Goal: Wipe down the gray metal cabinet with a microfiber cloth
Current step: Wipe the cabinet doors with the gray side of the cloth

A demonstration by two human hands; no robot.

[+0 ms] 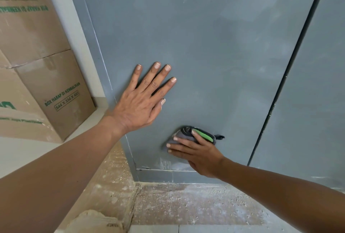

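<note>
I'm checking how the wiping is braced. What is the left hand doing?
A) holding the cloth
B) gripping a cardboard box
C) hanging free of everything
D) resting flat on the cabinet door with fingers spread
D: the left hand lies flat with fingers spread on the gray cabinet door, while the right hand presses the cloth lower down.

cardboard boxes (pixel 37 68) stacked left, green print; dusty floor (pixel 186 204) | white wall (pixel 74 27)
</note>
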